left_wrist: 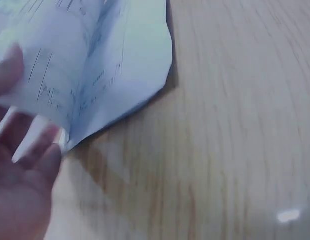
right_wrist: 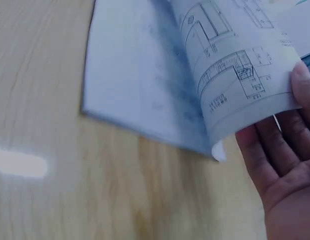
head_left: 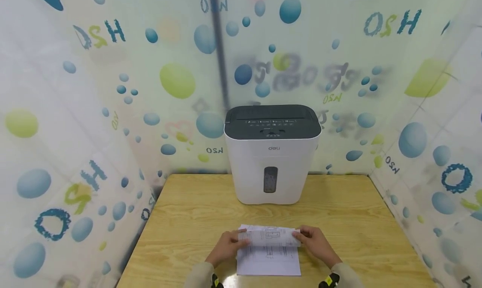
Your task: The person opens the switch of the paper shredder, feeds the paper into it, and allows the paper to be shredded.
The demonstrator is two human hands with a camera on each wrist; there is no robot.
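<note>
White printed paper [head_left: 268,263] lies at the front of the table, its far part curled over towards me. Line drawings and small text show on the curled flap [right_wrist: 232,65]. My left hand [head_left: 228,246] holds the flap's left edge, thumb on top and other fingers beneath. At the right edge, my right hand [head_left: 317,243] pinches the flap in the same way. In the right wrist view, the flap bends in a rounded curve above the flatter part [right_wrist: 124,75]. The left wrist view shows a wavy outer edge on the lower paper [left_wrist: 139,55].
Behind the paper, a white paper shredder [head_left: 250,166] with a dark top [head_left: 273,131] stands upright on the wooden table [head_left: 188,221]. Patterned curtains [head_left: 177,125] with blue and green spots enclose the table at the back and sides.
</note>
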